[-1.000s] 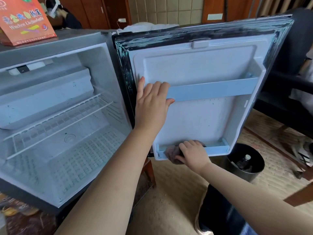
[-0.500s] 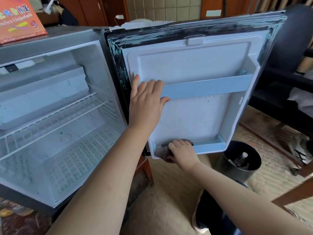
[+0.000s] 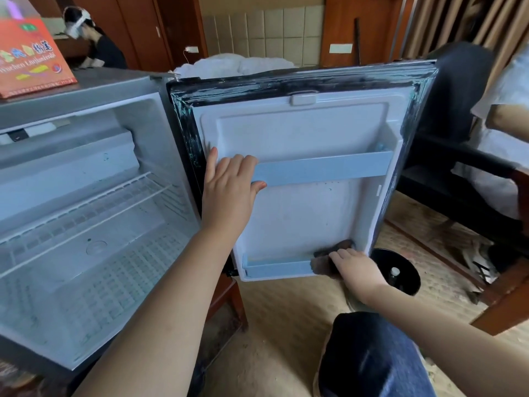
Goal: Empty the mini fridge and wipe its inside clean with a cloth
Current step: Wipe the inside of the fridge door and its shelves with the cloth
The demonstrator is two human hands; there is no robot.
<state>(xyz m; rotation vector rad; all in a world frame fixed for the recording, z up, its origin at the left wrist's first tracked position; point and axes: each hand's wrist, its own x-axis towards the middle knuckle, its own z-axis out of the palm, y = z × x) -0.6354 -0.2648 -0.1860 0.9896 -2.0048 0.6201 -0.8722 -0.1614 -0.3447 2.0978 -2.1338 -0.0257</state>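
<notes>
The mini fridge (image 3: 86, 90) stands open at the left, its white inside holding only a wire shelf (image 3: 94, 202). Its door (image 3: 300, 213) is swung wide toward me, with a pale blue upper rail (image 3: 323, 167) and a lower blue shelf (image 3: 274, 266). My left hand (image 3: 229, 190) grips the left end of the upper rail, fingers over the top and thumb underneath. My right hand (image 3: 352, 267) holds a dark brownish cloth (image 3: 329, 256) against the right end of the lower door shelf.
An orange box (image 3: 31, 55) sits on top of the fridge. A black bin (image 3: 398, 270) with a bottle inside stands on the floor just right of the door. A dark chair (image 3: 458, 173) is at the right. Another person (image 3: 94, 44) sits at the back left.
My right hand has slid the cloth along the lower door shelf from its left end to its right end. My left hand has stayed on the upper rail.
</notes>
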